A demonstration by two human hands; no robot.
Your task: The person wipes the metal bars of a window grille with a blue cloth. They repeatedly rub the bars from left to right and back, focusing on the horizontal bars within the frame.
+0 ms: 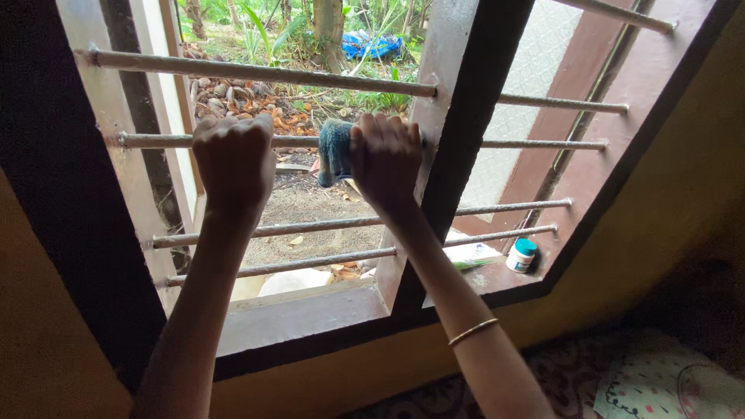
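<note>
I am mid-wipe on the window bar (155, 140): my right hand (384, 159) clenches a blue cloth (334, 151) around it, my left hand (233, 159) grips it bare at nine o'clock. Next, I judge, the cloth must slide along towards that fist.

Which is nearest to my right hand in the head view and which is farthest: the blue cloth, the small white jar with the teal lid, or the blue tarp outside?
1. Blue cloth: gripped in the right hand, on the bar.
2. White jar: on the sill, lower right.
3. Blue tarp: outside, far beyond the bars.
</note>
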